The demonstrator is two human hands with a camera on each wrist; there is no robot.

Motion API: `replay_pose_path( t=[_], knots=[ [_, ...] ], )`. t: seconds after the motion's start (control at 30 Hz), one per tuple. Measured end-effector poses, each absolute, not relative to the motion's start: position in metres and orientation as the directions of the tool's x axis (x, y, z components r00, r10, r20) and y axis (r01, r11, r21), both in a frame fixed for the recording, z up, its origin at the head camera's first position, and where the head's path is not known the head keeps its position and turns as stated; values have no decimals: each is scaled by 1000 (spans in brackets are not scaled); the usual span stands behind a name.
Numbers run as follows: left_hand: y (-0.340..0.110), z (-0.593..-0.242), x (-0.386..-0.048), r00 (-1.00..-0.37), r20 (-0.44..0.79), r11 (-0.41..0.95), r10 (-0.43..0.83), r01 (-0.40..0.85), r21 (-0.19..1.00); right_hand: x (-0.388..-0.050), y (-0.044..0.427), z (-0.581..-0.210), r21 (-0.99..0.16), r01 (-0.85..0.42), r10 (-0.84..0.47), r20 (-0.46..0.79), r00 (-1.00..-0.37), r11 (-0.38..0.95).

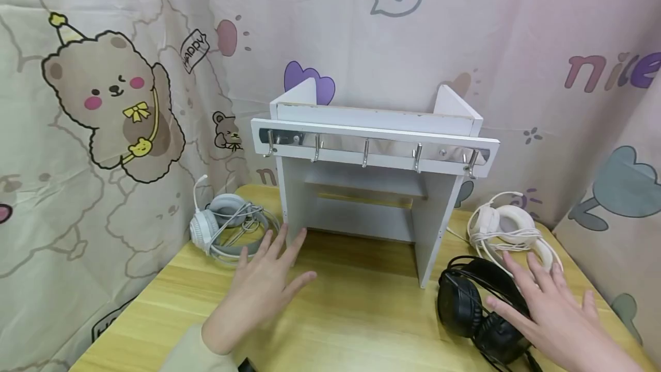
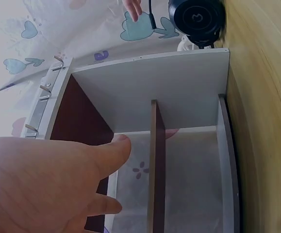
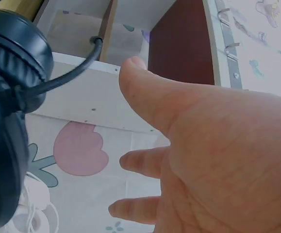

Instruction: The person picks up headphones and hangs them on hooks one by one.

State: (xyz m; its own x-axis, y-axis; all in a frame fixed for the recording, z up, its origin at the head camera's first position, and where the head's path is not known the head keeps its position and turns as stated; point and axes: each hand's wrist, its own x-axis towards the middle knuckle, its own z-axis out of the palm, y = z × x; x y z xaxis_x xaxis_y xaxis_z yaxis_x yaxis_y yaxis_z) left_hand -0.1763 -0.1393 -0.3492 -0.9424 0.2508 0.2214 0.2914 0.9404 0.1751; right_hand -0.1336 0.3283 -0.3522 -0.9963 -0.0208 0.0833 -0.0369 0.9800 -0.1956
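- The left hand (image 1: pixel 268 286) is over the table (image 1: pixel 351 326), in front of the left side of the white shelf unit (image 1: pixel 428 223). Its fingers are spread and it grips nothing; probably it is spread so for balance or for a gesture, since nothing is between the fingers.
- The right hand (image 1: pixel 558 314) also has its fingers apart and grasps nothing. It is near the black headphones (image 1: pixel 459 306); in the right wrist view a gap is seen between them and the thumb.
- The black headphones lie on the table, at the right front corner of the shelf unit, the ear cups turned towards the person. This place seems convenient for the right hand to reach.
- The shelf unit stands upright on its two side panels, in the middle, its compartments facing the person. The hook rail (image 1: pixel 341 145) goes across its upper front, I think so that its five hooks can be reached directly.
- One white headset (image 1: pixel 206 231) lies left of the unit, and a second white headset (image 1: pixel 488 224) lies right of it, behind the black headphones. Their cables are wound about them, perhaps to avoid tangling.
- A printed cloth (image 1: pixel 320 22) hangs behind, probably as a backdrop.
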Motion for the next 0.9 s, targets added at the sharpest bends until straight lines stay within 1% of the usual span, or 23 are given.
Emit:
replay_pose_path(
  t=[0.13,0.33,0.43,0.6,0.77,0.83,0.9],
  knots=[
    [-142,-347,-173,-937,234,934,261,306,186,-135,329,-349,-196,-73,-51,119,-992,978],
    [-146,-345,-172,-914,292,914,283,349,207,-137,330,-339,-167,-160,-122,215,-969,973],
    [-149,-343,-172,-916,290,909,277,348,229,-139,332,-330,-157,-177,-139,229,-964,972],
    [-157,-337,-173,-919,290,911,267,339,234,-143,333,-315,-183,-220,-169,262,-950,958],
    [-168,-331,-175,-910,304,913,281,351,207,-146,333,-301,-111,-278,-218,381,-898,954],
    [-172,-328,-176,-909,308,915,280,350,201,-148,333,-295,-88,-280,-222,405,-887,956],
    [-177,-326,-176,-909,310,913,277,350,209,-150,333,-289,-95,-280,-221,396,-891,955]
  ],
)
